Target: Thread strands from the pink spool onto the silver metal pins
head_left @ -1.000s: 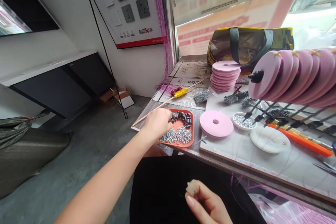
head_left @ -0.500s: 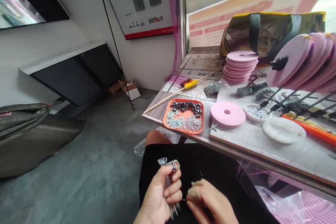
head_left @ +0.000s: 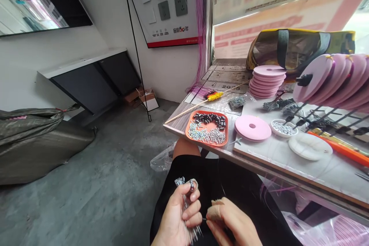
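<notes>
Over my lap, my left hand (head_left: 180, 209) is closed around a bundle of thin metal wires (head_left: 180, 181), whose pale looped-looking heads stick out above the thumb. Their straight ends show below the fingers. A small shiny dark piece (head_left: 191, 186) is at the thumb and forefinger, where a tan wrap covers the fingertip. My right hand (head_left: 233, 219), also with a tan-wrapped finger, pinches a thin strand (head_left: 204, 219) that runs across to the left hand. A fine dark line rises from near the right fingers. What lies inside the left palm is hidden.
An orange tray (head_left: 210, 125) at the table's near edge holds dark beads, pale tubes and small silver pieces. Beside it are a pink disc (head_left: 250, 132), a white bowl (head_left: 284, 132) of small parts, stacked pink discs (head_left: 268, 75) and a thin stick (head_left: 187, 111).
The view has shifted slightly, so the table and wall appear a little lower and mostly farther right. Both hands keep nearly the same hold and position.
</notes>
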The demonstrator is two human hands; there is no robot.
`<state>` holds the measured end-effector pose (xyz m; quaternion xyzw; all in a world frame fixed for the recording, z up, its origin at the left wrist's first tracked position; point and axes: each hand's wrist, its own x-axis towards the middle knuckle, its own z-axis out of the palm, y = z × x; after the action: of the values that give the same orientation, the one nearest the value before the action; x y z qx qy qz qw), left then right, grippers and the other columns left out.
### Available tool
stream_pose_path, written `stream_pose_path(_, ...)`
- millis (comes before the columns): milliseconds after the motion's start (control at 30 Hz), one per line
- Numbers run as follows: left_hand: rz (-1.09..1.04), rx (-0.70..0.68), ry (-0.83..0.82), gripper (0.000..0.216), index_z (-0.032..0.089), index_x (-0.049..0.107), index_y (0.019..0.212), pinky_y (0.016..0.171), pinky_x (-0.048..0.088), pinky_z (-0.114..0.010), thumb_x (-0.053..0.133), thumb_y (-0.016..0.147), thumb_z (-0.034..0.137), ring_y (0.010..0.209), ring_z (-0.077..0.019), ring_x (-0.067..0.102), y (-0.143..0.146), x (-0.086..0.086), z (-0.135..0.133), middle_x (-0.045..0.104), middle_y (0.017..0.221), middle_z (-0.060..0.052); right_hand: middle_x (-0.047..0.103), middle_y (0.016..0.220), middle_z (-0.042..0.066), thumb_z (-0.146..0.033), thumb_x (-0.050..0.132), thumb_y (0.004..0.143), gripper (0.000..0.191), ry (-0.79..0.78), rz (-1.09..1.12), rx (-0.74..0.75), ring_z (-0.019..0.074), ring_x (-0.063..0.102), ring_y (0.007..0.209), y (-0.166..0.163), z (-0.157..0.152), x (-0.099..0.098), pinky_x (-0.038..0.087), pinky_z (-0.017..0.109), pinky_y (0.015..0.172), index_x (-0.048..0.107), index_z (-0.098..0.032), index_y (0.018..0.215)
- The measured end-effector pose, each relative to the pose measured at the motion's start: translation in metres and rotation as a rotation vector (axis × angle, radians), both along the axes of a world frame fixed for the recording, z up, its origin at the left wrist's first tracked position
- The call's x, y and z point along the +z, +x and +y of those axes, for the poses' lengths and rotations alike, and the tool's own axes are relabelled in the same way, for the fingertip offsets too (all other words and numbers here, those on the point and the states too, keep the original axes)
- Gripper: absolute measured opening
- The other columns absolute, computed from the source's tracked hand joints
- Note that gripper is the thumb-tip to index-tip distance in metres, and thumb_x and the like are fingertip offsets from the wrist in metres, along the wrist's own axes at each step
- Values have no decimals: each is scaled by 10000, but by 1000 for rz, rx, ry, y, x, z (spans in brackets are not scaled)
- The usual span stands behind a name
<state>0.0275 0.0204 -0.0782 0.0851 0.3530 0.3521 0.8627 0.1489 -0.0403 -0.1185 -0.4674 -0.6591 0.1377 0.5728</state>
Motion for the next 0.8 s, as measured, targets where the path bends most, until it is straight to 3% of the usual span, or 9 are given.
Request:
stream_pose_path(333, -60, -1, -30, 198, 99, 558, 657, 280, 165, -86, 720, 624, 207, 309, 36, 210, 3, -10, -5, 467, 533, 63, 499, 582, -9, -232, 409, 924, 194, -8, -34, 28, 120, 464, 499, 1, 1, -5, 368, 221, 467, 491, -204, 751)
stream_pose_path(800, -112, -32, -66, 209, 88, 565, 670, 277, 192, -83, 726, 624, 212, 311, 36, 189, 7, -14, -2, 462, 532, 67, 554, 609, -3, -172, 448, 908, 169, -44, -62, 127, 108, 520, 516, 11, 5, 8, 431, 184, 506, 552, -212, 780)
